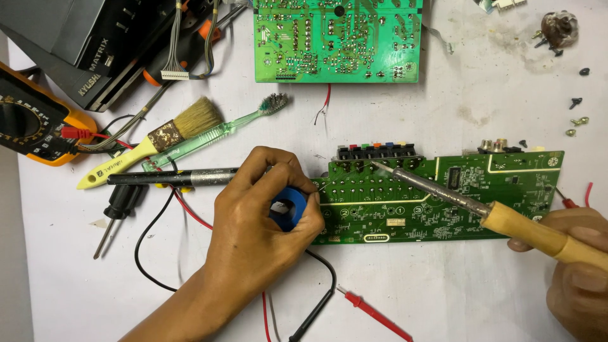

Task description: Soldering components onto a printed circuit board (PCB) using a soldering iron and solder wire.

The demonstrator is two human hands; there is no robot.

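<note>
I see my left hand (263,212) near the centre of the view, curled closed around a small blue spool (289,208) of solder wire; a thin strand of the solder wire (324,184) goes out from my fingers toward 2 o'clock and reaches the solder pads of the long green circuit board (437,193). My right hand (579,269) is at 4 o'clock, at the edge of the view, and it is closed around the yellow wooden handle of a soldering iron (481,206). The metal shaft of the iron lies across the board toward 10 o'clock, and its tip (375,164) is just below the row of coloured connector jacks (377,151) on the upper edge of the board, close to the end of the wire. The board lies flat on the white table (443,291), to the right of centre. A second green circuit board (337,39) lies at 12 o'clock with its solder side up. At 10 o'clock I see a paintbrush with yellow handle (158,139) and a green toothbrush (218,130) side by side, and at 9 o'clock, at the edge, an orange multimeter (35,123). A red probe (377,315) lies at 6 o'clock. Some small screws (576,120) are scattered at 2 o'clock.
</note>
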